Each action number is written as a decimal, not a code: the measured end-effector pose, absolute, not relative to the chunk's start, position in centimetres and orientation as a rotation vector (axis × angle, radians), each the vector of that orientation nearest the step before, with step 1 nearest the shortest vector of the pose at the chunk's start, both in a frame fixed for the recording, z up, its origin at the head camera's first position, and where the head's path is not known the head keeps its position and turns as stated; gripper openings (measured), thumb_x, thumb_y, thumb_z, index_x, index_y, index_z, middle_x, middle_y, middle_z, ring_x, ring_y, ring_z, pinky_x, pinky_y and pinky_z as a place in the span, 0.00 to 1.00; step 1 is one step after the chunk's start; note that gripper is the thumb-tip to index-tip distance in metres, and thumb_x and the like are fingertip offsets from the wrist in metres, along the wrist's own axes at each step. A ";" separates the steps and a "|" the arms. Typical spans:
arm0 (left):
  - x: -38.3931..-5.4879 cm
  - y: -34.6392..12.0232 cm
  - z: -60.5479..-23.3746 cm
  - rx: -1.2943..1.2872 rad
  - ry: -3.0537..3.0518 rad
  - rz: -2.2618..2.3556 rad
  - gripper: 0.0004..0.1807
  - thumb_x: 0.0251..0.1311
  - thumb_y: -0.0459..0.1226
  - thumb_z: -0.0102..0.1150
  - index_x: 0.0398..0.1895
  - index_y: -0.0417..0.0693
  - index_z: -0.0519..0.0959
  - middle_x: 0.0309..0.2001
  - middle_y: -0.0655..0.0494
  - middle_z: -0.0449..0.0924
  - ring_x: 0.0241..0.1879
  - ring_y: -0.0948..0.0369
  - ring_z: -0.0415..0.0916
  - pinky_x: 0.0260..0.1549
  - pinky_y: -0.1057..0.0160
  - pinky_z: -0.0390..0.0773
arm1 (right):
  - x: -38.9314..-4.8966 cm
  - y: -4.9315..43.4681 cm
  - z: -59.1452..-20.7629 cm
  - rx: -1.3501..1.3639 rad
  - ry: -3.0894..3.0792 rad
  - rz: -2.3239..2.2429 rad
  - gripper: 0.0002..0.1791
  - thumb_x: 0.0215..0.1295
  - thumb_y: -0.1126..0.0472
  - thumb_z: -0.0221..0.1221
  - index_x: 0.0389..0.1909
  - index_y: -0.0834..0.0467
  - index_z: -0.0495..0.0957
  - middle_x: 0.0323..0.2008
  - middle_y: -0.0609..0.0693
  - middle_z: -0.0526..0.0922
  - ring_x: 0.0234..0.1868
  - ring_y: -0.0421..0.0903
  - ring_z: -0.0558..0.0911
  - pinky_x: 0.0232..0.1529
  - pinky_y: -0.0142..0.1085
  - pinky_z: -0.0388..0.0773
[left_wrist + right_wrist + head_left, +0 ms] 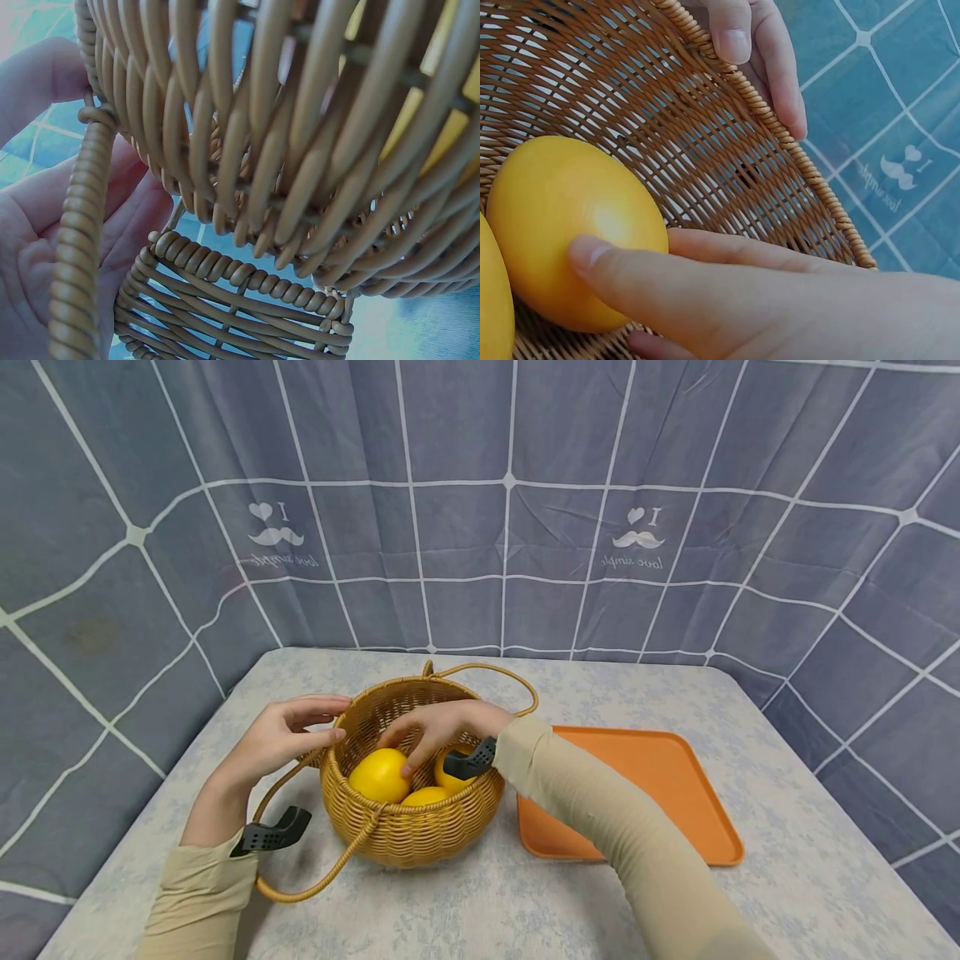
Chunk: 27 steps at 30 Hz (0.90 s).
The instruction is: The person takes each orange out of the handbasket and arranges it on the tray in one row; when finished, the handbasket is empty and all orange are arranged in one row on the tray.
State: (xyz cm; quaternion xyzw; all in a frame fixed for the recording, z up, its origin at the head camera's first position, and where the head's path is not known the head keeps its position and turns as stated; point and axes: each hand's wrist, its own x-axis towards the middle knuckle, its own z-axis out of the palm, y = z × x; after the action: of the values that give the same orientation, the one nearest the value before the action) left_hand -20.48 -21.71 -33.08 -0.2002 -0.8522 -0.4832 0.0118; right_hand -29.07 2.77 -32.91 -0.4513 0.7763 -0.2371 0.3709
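A round wicker basket [405, 843] stands on the table, holding several smooth yellow fruits, perhaps lemons. My left hand [273, 743] holds the basket's left rim, its thumb over the edge; in the left wrist view its palm shows beside the wicker handle [79, 247]. Reaching in from the right, my right hand [438, 727] grips one yellow fruit [562, 202], thumb on its near face and fingers round the far side, partly hidden. Another yellow fruit [426, 796] lies by the front wall, and a further one is partly covered by the right wrist.
To the right lies an orange tray [652, 768], partly covered by the right forearm. One basket handle loops out at the front left, the other at the back right. Behind the patterned tabletop [600, 693] hangs a blue-grey checked curtain [465, 527].
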 end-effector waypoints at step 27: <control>-20.5 -21.9 -33.0 -0.625 -2.664 -1.495 0.23 0.60 0.40 0.62 0.58 0.45 0.75 0.60 0.49 0.71 0.57 0.49 0.68 0.46 0.72 0.72 | -28.6 2.1 -32.6 -1.197 1.792 -0.592 0.40 0.59 0.59 0.64 0.71 0.53 0.58 0.68 0.46 0.59 0.66 0.39 0.61 0.62 0.34 0.63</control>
State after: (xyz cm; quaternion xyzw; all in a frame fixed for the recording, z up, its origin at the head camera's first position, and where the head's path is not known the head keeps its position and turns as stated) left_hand -20.49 -21.87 -33.04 -0.2004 -0.8543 -0.4794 0.0116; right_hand -28.60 2.09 -32.56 -0.4817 0.7208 -0.2381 0.4379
